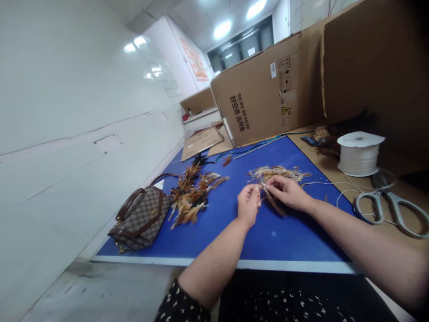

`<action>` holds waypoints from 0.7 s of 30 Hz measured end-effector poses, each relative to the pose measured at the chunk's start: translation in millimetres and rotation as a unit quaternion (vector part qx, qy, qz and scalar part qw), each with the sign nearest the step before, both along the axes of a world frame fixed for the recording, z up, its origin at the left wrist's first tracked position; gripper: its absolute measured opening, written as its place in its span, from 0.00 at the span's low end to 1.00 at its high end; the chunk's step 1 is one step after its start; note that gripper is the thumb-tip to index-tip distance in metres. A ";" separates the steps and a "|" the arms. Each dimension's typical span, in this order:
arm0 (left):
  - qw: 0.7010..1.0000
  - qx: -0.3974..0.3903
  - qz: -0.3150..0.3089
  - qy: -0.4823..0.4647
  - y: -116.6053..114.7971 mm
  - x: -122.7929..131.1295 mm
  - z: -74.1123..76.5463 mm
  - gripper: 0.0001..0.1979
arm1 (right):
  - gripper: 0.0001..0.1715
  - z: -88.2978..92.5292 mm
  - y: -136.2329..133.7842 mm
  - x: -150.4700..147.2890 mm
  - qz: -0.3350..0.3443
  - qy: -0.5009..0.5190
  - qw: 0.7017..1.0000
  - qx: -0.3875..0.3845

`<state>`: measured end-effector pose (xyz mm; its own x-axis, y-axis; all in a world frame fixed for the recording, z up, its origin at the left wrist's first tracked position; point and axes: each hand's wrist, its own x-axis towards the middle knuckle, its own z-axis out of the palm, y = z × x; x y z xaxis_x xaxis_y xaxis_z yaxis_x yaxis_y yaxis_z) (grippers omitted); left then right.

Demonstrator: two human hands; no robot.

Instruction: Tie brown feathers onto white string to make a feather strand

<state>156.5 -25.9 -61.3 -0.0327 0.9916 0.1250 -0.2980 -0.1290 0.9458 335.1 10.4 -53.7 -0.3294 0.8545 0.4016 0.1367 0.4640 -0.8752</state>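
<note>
My left hand (248, 205) is closed in a pinch, fingertips almost meeting those of the other hand. What sits between its fingers is too small to make out. My right hand (287, 192) pinches a thin brown feather (275, 205), which hangs down at a slant over the blue tabletop. Just behind both hands lies a loose pile of pale and tan feathers (279, 172). A thin white cord (330, 183) runs from the right side toward my right hand; its near end is hidden there.
On the left are a bundle of brown and black feathers (189, 192) and a patterned handbag (142, 219). A white spool (359, 154) and large scissors (385, 201) stand to the right. A cardboard box (258, 94) walls off the back of the blue table (214, 243).
</note>
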 end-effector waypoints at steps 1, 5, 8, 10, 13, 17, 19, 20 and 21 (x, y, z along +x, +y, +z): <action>1.000 -0.003 0.000 0.000 -0.1 0.4 -0.1 0.30 | 0.27 -0.1 -0.9 -1.6 0.004 0.004 1.000 -0.005; 1.000 -0.011 -0.008 -0.004 0.9 0.7 -0.7 0.33 | 0.27 1.2 -4.3 -4.4 0.025 0.014 0.999 -0.016; 1.000 -0.008 -0.020 -0.006 0.7 1.2 -0.4 0.32 | 0.26 2.2 -5.9 -4.6 0.032 0.020 0.999 -0.020; 1.000 -0.007 -0.023 -0.003 0.0 1.9 0.0 0.31 | 0.26 2.7 -6.8 -4.9 0.033 0.022 0.999 -0.023; 1.000 -0.006 -0.017 0.000 -0.5 2.8 0.2 0.30 | 0.25 3.3 -8.3 -6.2 0.034 0.022 0.999 -0.028; 1.000 -0.004 -0.001 0.001 0.7 2.5 -1.2 0.29 | 0.24 2.5 -8.2 -7.7 0.019 0.027 0.999 -0.035; 1.000 -0.004 0.007 -0.002 1.7 1.7 -2.3 0.28 | 0.24 1.1 -6.9 -7.7 0.008 0.032 0.999 -0.039; 1.000 -0.005 0.008 -0.002 2.1 1.4 -2.7 0.28 | 0.24 0.5 -6.1 -7.4 0.002 0.036 0.998 -0.042; 1.000 -0.005 0.008 -0.003 2.5 1.1 -2.9 0.28 | 0.25 -0.1 -5.3 -7.1 -0.005 0.039 0.998 -0.044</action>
